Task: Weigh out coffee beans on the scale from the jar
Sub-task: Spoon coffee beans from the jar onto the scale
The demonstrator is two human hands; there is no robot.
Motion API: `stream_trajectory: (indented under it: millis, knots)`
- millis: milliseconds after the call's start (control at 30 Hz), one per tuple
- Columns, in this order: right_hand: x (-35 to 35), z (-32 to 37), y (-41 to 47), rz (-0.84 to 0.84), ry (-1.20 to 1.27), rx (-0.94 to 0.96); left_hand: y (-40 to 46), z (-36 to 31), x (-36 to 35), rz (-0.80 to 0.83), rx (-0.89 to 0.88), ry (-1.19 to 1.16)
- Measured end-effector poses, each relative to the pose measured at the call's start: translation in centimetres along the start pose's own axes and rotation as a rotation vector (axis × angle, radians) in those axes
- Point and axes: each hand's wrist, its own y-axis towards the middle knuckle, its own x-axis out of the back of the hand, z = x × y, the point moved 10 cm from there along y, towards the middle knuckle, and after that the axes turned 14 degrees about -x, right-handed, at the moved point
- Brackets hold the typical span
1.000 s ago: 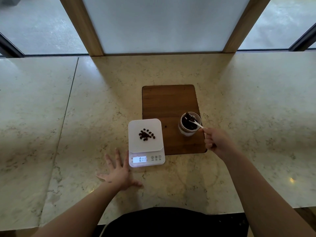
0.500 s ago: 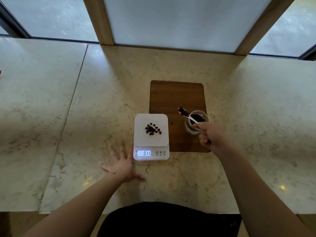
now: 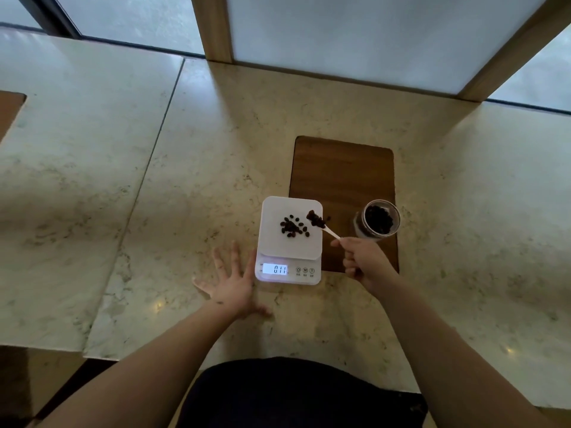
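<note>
Hovering now over scale [image 3: 290, 242], loaded spoon [image 3: 321, 225] pinched in right hand [image 3: 364, 262] has left jar [image 3: 377, 219]; left hand [image 3: 230, 281] flat, empty; display unchanged, tip next.

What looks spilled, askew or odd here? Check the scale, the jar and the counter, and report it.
Nothing stands out. The beans lie in a small pile on the scale, none on the counter. The jar stands upright on the wooden board. The right hand holds a loaded spoon over the scale's right edge; the left hand rests flat beside it.
</note>
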Motion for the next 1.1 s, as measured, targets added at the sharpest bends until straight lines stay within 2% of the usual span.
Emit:
stream_trajectory:
  millis: [300,767,867,1033,1100]
  knots:
    - [-1.5,0.1,1.7,0.012,-0.041,-0.012,0.0,0.0,-0.1,-0.009,-0.004,0.0]
    - [-1.7,1.1,2.6,-0.063,-0.141,0.055,0.2,0.0,-0.1,-0.022,0.0,-0.014]
    - [-1.6,1.9,2.2,-0.135,-0.28,0.172,0.4,0.3,-0.2,-0.026,0.008,-0.008]
    - [-2.2,4.8,-1.7,-0.508,-0.846,0.61,1.0,0.3,-0.4,-0.033,0.005,-0.01]
    - [-2.8,5.4,-3.2,-0.634,-0.981,0.747,0.8,0.5,-0.3,-0.029,0.016,0.005]
